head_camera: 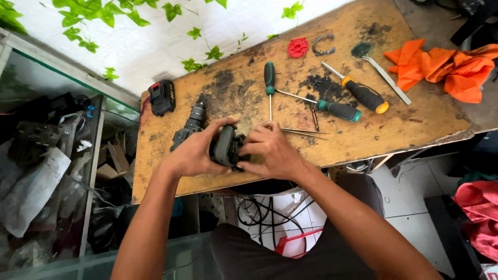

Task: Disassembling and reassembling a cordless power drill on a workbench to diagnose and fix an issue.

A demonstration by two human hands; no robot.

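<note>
At bench's near edge: both hands closed around one dark power-tool body, held just above the worn wooden workbench (394, 129).
Left hand (194, 153): wrapped over the housing's left side, thumb on top; appears to serve as the steadying grip.
Right hand (272, 150): clamped on the right side, fingers curled across the front; looks set to press or pull at the shell.
Drill housing (225, 148): dark grey-green, between the two palms, tilted toward the camera; lifted clear of the board, probably for access to both halves.
Chuck end (195, 115): black, ribbed, lying on the bench just beyond the left hand; whether joined to the held housing cannot be told.
Tweezers (306, 133): thin, flat on the wood, just past the right hand, within easy reach.
Green-handled screwdrivers (269, 78): two, one upright in view, one slanted, touching near the shafts, mid-bench.
Yellow-and-black screwdriver (365, 95): right of those, beside a small heap of dark screws (314, 82).
Battery pack (162, 97): black with red, detached, at the bench's left far corner.
Red round part (298, 47): far edge, beside a grey curved bracket (323, 45); set apart from the working area.
Orange cloth (446, 67): crumpled, far right.
</note>
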